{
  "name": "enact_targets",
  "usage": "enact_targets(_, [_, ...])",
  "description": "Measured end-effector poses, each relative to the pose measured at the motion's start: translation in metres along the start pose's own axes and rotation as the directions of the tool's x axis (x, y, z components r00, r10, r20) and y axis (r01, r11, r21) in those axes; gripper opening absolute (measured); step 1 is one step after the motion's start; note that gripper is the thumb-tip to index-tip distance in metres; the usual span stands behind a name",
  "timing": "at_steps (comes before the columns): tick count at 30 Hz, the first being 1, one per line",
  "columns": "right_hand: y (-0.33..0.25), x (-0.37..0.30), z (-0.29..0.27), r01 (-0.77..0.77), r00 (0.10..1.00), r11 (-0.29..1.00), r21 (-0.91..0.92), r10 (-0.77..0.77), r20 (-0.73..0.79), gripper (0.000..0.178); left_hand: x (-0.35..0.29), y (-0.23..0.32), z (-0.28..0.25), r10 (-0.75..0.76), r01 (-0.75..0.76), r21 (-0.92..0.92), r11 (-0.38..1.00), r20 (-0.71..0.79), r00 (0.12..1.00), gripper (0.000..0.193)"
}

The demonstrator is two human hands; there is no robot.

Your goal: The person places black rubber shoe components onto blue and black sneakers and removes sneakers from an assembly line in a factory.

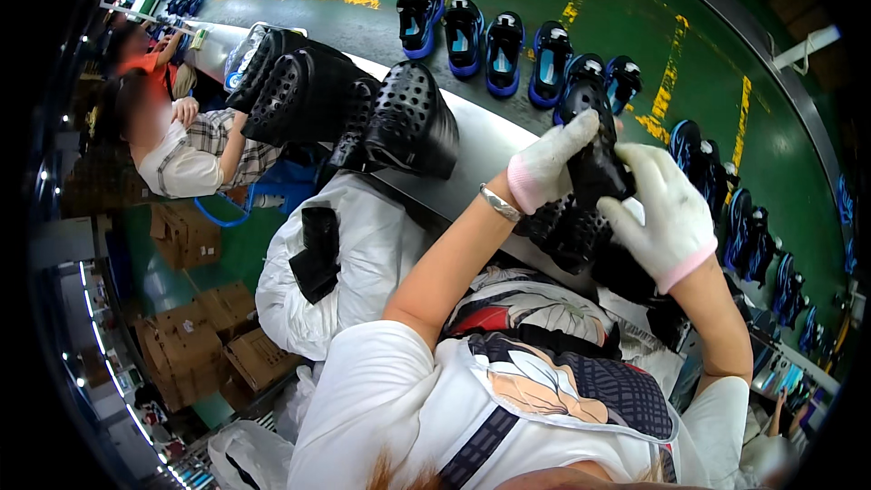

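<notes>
Both hands wear white knit gloves with pink cuffs. My left hand point(555, 161) is closed on the upper left side of a glossy black moulded piece point(601, 168), roughly shoe-shaped. My right hand point(667, 213) curves around its right side, thumb below and fingers above. Just under the hands, partly hidden, lie more black perforated pieces point(573, 234). To the left, stacks of nested black pieces with round holes point(410, 118) rest on the pale bench point(490, 138). Beyond the hands stands a row of black shoes with blue soles point(504, 53), one partly covered by the held piece.
A large white plastic bag point(349, 281) with a black piece on it sits left of my arm. Cardboard boxes point(190, 340) stand on the green floor. A seated person point(195, 159) works further left. More black-and-blue shoes point(748, 227) line the right side.
</notes>
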State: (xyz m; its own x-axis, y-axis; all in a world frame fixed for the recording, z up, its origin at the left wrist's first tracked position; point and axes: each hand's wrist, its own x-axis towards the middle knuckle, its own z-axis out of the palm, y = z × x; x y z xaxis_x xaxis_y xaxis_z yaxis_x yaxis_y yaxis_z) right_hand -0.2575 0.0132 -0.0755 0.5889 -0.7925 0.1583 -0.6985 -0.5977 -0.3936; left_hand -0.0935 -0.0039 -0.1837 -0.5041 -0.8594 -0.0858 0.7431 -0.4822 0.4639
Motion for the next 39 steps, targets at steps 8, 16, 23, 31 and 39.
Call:
enact_targets(8, [0.043,0.073,0.043,-0.255,0.931,0.961,-0.102,0.273,0.244,0.043,0.033,0.020,-0.036,0.362,-0.326,0.182,0.928,-0.230,0.903,0.028])
enact_targets(16, [0.079,0.119,0.077,-0.339,0.777,0.917,-0.213,0.400,0.486,0.047,0.064,0.031,-0.094,0.148,-0.044,0.277,0.960,-0.367,0.919,0.029])
enact_targets(23, [0.116,0.140,0.091,-0.496,0.607,0.814,-0.303,0.574,0.549,0.053,0.092,0.018,-0.159,0.542,0.076,0.985,0.155,-0.149,0.827,0.039])
enact_targets(31, [0.173,0.177,0.124,-0.410,0.660,0.890,-0.201,0.441,0.608,0.065,0.128,0.005,-0.174,0.416,0.203,0.969,-0.138,-0.129,0.900,0.020])
enact_targets(39, [0.143,0.222,0.169,-0.333,0.579,0.799,-0.500,0.592,0.561,0.036,0.129,-0.012,-0.175,0.328,0.277,0.954,-0.111,-0.228,0.917,0.028])
